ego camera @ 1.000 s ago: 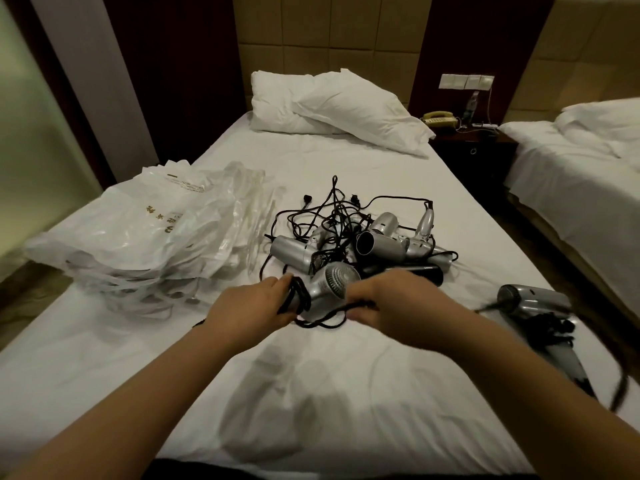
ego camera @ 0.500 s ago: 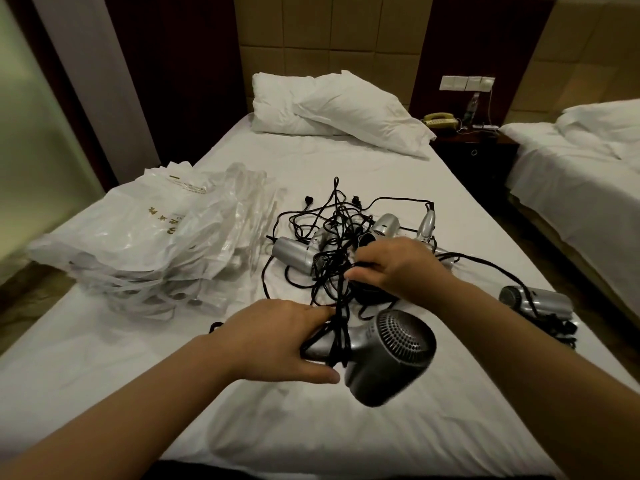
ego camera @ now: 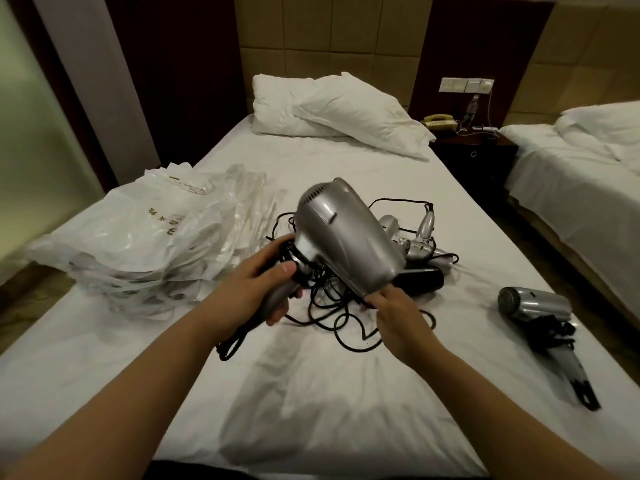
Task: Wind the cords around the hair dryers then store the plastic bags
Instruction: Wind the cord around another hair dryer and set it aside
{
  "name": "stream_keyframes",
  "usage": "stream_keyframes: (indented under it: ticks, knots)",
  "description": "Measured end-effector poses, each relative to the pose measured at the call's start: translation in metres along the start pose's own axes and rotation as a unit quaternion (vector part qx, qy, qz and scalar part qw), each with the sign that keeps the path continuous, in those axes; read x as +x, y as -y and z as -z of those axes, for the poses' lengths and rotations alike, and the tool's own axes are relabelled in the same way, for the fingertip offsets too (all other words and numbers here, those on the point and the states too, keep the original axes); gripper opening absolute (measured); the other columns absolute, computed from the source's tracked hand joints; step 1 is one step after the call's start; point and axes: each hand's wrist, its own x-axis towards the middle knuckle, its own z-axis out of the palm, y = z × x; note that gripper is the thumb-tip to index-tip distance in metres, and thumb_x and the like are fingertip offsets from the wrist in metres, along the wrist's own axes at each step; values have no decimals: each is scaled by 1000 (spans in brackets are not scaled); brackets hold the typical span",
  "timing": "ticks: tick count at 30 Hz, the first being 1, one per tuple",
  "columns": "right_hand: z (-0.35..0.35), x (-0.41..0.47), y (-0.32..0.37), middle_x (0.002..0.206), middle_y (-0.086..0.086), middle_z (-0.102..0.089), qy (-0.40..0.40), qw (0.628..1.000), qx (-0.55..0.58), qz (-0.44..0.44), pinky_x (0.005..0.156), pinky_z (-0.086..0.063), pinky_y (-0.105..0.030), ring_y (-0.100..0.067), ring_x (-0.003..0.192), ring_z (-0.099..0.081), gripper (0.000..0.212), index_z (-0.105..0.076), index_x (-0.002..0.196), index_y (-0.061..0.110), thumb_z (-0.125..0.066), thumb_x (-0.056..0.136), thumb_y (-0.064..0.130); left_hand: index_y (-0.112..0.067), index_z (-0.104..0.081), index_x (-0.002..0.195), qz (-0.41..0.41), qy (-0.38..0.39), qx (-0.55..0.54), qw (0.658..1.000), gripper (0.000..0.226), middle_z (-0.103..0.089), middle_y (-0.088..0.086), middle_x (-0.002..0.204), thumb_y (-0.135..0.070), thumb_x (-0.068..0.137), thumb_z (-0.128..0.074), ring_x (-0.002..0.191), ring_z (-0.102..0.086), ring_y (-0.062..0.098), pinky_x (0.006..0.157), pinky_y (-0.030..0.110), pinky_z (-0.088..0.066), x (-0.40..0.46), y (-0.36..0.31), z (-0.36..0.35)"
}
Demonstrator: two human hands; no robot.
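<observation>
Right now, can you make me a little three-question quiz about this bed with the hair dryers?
1. True or false: the left hand grips the handle of the raised silver hair dryer.
2. Where do the plastic bags lie? A) on the pillow B) on the bed's left side C) on the floor
3. Fill in: the right hand pinches the black ____.

Key: 1 true; 2 B; 3 cord.
</observation>
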Motion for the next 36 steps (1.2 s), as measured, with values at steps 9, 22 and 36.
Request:
stream_keyframes:
  ticks: [9, 22, 36]
  knots:
    - [21, -17, -76, 91, -13, -66, 32, 952, 102, -286, 61, -52, -26, -24, 67, -61, 43, -69, 101, 4, -34, 84, -16, -8, -55, 100, -18, -104, -62, 993, 30, -56, 16, 71, -32, 85, -46, 40, -43, 19, 37, 22, -36, 2, -8, 18]
    - [-1, -4, 71, 89, 4, -64, 77, 956, 279, 46, 88, -46, -29, -11, 90, -61, 19, -55, 105, 33, -39, 101, 25, -19, -57, 102, 24, 23, -31, 999, 25, -57, 12, 70, -34, 82, -64, 40, -46, 19, 40, 23, -38, 8, -1, -32]
    - [24, -26, 65, 72, 12, -50, 250, 967, 38, 42, 51, -33, -9, 0, 58, -45, 21, -62, 107, 16, -45, 98, 25, -15, -3, 150, 17, 65, 473, 878, 82, -51, -12, 79, -28, 92, -59, 70, -53, 3, 63, 14, -38, 12, 21, -6]
